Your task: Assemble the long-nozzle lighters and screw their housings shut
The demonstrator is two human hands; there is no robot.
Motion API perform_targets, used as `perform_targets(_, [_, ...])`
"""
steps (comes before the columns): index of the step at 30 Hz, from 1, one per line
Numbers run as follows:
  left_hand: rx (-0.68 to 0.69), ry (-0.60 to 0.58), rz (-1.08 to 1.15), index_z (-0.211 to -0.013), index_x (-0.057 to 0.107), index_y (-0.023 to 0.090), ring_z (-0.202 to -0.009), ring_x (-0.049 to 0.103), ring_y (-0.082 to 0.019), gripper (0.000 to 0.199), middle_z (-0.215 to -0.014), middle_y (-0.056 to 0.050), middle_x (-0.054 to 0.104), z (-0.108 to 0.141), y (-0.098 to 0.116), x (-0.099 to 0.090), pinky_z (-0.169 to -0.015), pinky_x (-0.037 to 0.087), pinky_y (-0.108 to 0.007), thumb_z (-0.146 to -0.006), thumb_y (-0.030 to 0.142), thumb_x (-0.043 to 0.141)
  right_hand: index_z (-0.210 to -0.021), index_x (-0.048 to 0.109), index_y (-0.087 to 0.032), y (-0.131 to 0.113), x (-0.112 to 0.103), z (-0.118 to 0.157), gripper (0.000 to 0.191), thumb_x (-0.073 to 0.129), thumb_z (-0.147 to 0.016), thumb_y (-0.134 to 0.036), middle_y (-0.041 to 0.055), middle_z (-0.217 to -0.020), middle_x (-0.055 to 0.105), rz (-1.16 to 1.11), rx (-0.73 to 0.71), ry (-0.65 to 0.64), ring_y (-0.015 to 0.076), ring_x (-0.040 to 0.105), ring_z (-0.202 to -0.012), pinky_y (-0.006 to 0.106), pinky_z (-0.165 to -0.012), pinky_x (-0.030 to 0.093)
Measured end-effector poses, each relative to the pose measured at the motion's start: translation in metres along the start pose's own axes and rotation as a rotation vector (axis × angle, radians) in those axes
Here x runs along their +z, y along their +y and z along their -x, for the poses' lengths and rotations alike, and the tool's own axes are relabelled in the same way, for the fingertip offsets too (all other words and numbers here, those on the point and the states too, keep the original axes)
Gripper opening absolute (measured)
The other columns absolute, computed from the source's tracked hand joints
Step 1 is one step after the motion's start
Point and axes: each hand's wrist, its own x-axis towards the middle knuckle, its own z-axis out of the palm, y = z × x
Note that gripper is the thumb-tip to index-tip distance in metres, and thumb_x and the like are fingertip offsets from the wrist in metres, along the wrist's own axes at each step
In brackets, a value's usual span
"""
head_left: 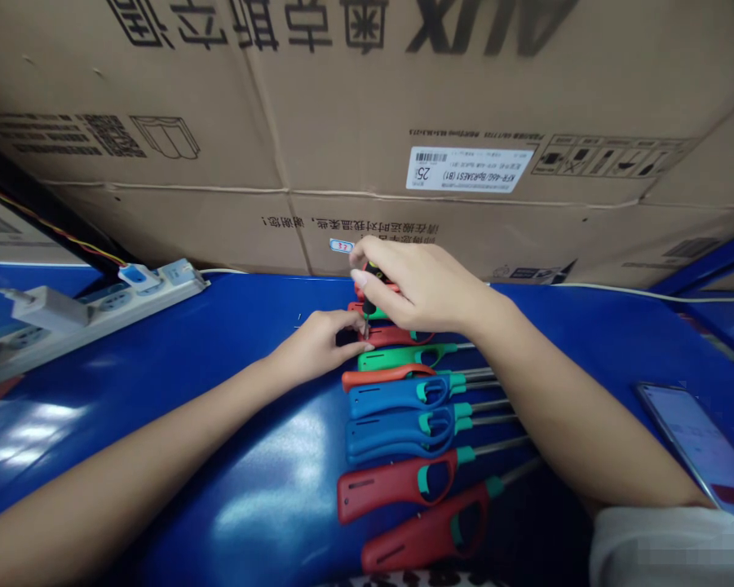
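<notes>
The right hand's (416,281) fingers are curled closed around the handle of a small screwdriver (368,308), which stands nearly upright, its shaft pointing down. The left hand's (321,350) thumb and fingers are a little apart and bracket the butt end of a red gas lighter (391,336), seeming to steady it against the desk (245,318); exactly how firmly cannot be told. The driver's tip comes down at this same end, between the left fingertips, but whether it sits in a screw is hidden.

The lighter lies directly under the right hand and just right of the left fingers. Its long axis runs sideways across the desk, butt to the left and trigger end to the right, so it lies crosswise to the driver's upright shaft. The left hand is nearer its butt; the right hand covers its far side and hides the nozzle.

On the near side is a row of lighters pointing the same way: a green lighter (395,357), an orange lighter (373,377), several blue lighters (391,397) and two larger-looking dark red lighters (382,492). Others are partly hidden beyond the hands. Farther out are a power strip (165,287) on the left, a phone (688,436) on the right and a cardboard box (220,147) behind.
</notes>
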Motion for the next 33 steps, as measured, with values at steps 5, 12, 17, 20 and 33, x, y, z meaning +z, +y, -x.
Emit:
perform_targets(5, [0.018, -0.007, -0.022, -0.094, 0.067, 0.017, -0.082, 0.068, -0.019, 0.008, -0.091, -0.003, 0.074, 0.0005, -0.0006, 0.0000, -0.074, 0.048, -0.028, -0.092, 0.025, 0.068, -0.111, 0.062, -0.016, -0.0025, -0.0017, 0.0001, 0.028, 0.039, -0.102, -0.028, 0.0076, -0.106, 0.073, 0.013, -0.004, 0.012, 0.0206, 0.065, -0.086, 0.031, -0.069, 0.036])
perform_targets(12, [0.027, -0.030, -0.055, -0.095, 0.066, 0.018, -0.085, 0.069, -0.019, 0.008, -0.095, -0.004, 0.074, 0.0000, 0.0002, -0.0022, -0.076, 0.049, -0.029, -0.093, 0.025, 0.067, -0.112, 0.063, -0.016, -0.0056, -0.0025, -0.0002, 0.028, 0.042, -0.101, -0.031, 0.0088, -0.104, 0.074, 0.067, 0.026, -0.008, 0.0214, 0.066, -0.084, 0.031, -0.066, 0.033])
perform_targets(17, [0.035, -0.038, -0.071, -0.097, 0.066, 0.017, -0.086, 0.069, -0.020, 0.009, -0.096, -0.004, 0.074, 0.0001, 0.0000, -0.0026, -0.077, 0.050, -0.030, -0.094, 0.026, 0.067, -0.109, 0.063, -0.016, -0.0053, -0.0020, 0.0010, 0.025, 0.046, -0.098, -0.031, 0.0063, -0.091, 0.074, 0.049, 0.056, -0.029, 0.0214, 0.064, -0.074, 0.031, -0.063, 0.032])
perform_targets(20, [0.040, -0.035, -0.085, -0.098, 0.067, 0.018, -0.087, 0.069, -0.021, 0.010, -0.097, -0.005, 0.074, 0.0001, -0.0005, -0.0019, -0.078, 0.050, -0.030, -0.094, 0.027, 0.067, -0.116, 0.060, -0.016, -0.0064, -0.0023, 0.0012, 0.027, 0.048, -0.095, -0.028, 0.0083, -0.105, 0.074, -0.002, 0.008, -0.013, 0.0217, 0.065, -0.083, 0.031, -0.067, 0.035])
perform_targets(33, [0.036, -0.014, -0.081, -0.094, 0.065, 0.018, -0.086, 0.070, -0.021, 0.009, -0.095, -0.005, 0.075, -0.0009, -0.0017, -0.0014, -0.076, 0.051, -0.029, -0.092, 0.027, 0.068, -0.111, 0.060, -0.018, -0.0079, -0.0025, 0.0018, 0.021, 0.048, -0.095, -0.026, 0.0062, -0.100, 0.072, -0.024, 0.026, -0.011, 0.0197, 0.062, -0.078, 0.031, -0.066, 0.037])
